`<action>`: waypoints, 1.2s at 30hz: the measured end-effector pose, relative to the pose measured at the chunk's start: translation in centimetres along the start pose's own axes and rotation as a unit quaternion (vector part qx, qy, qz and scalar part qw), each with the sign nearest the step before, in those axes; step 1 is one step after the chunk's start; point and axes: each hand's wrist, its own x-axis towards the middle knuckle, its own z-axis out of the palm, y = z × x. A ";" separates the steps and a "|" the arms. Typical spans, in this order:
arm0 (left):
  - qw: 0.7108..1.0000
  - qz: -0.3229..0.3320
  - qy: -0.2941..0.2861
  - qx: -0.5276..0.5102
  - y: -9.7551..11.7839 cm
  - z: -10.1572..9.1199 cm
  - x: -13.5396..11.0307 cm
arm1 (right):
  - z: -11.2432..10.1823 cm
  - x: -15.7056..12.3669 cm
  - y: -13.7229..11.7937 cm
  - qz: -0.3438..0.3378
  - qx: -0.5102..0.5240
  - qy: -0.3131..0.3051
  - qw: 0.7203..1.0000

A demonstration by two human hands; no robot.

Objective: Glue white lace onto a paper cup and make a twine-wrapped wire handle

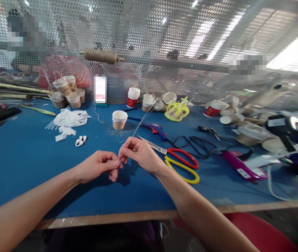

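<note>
Both of my hands meet above the blue table (28, 154), a little in front of me. My left hand (100, 166) is closed, its thumb and fingers pinching the near end of a thin twine strand (138, 126). My right hand (141, 154) is closed too and pinches the same strand just beyond the left. The twine runs up and away toward a paper cup (148, 101) at the back. A cup wrapped in twine (119, 119) stands just beyond my hands. Red and yellow handled scissors (180, 161) lie to the right of my right hand.
A blue glue gun (155, 128), black cable (195, 143), purple tool (241, 167) and several cups (233, 112) lie right. A yellow crown (177, 110), phone (100, 89), twine spool (100, 56) and mesh screen stand behind. White scraps (68, 120) and wrapped cups (65, 91) are left.
</note>
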 end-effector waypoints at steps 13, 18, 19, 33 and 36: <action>0.972 0.005 0.028 0.232 -0.6 0.9 0.0 | -0.8 0.3 -0.2 -0.103 0.024 0.165 0.981; 0.848 0.206 0.192 0.448 1.5 0.0 -0.3 | -1.0 -0.4 -1.2 -0.108 -0.026 0.081 0.991; 0.784 0.287 0.247 0.492 2.3 -0.1 -0.3 | -1.0 -0.6 -1.4 -0.103 -0.037 0.052 0.993; 0.842 0.241 0.225 0.427 5.7 1.4 0.0 | -1.2 -1.4 -2.1 0.004 0.060 -0.104 0.993; 0.902 0.206 0.220 0.308 5.9 1.7 0.1 | -1.2 -1.1 -2.0 0.011 0.128 -0.064 0.990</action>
